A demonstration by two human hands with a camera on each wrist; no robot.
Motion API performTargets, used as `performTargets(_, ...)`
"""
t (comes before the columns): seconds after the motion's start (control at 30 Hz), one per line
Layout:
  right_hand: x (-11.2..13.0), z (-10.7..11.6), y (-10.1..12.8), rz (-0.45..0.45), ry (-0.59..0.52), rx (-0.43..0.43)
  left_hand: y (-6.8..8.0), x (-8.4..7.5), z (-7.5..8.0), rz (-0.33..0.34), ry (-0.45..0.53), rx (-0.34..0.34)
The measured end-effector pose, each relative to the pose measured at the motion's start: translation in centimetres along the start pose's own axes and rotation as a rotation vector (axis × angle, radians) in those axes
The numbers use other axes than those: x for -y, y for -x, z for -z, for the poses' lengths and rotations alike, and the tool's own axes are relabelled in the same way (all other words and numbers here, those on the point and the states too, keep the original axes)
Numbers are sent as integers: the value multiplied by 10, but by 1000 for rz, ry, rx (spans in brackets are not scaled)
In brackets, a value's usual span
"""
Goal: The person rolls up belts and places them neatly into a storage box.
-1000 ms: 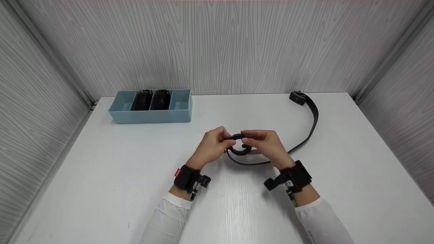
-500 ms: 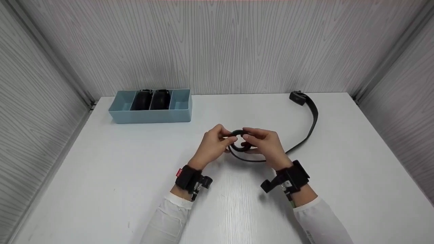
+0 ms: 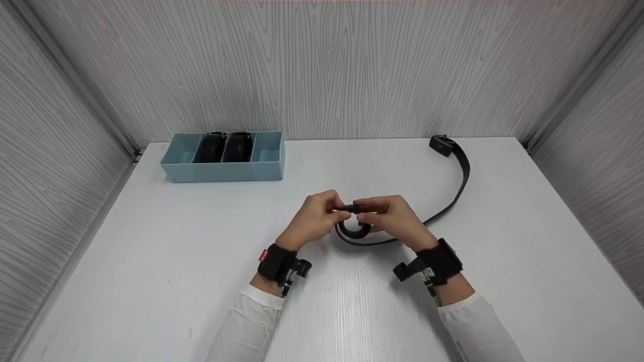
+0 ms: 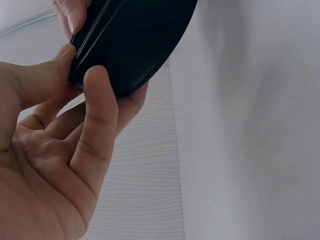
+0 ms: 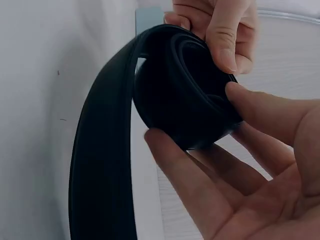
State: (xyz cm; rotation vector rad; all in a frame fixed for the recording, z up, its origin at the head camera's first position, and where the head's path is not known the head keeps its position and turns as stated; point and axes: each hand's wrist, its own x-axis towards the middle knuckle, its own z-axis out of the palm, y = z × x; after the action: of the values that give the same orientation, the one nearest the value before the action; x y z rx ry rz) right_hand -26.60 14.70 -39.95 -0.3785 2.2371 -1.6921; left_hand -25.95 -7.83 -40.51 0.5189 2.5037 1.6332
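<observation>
The belt point(image 3: 455, 188) is black, the tray point(image 3: 221, 171) light blue, the table point(image 3: 151, 261) white, the walls point(image 3: 322, 70) grey wood-grain.

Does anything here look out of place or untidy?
Only mildly: the black belt is partly rolled between both hands, its loose end with the buckle trailing across the table.
</observation>
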Motion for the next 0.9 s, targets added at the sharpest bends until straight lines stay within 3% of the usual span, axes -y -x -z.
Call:
performTargets(0.17, -1, -2, -1, 6, -48, -56, -1, 0, -3, 34, 39, -22)
performTargets(0.43, 1, -7, -2, -43, -230, -187, -5, 0, -5, 72, 239, -113)
performTargets(0.63, -2, -4, -4, -30, -206, -133, -4, -1, -2, 42, 196, -107)
performTargets(0.9, -1, -2, -1, -13, -128, -27, 0, -1, 1, 34, 92, -36)
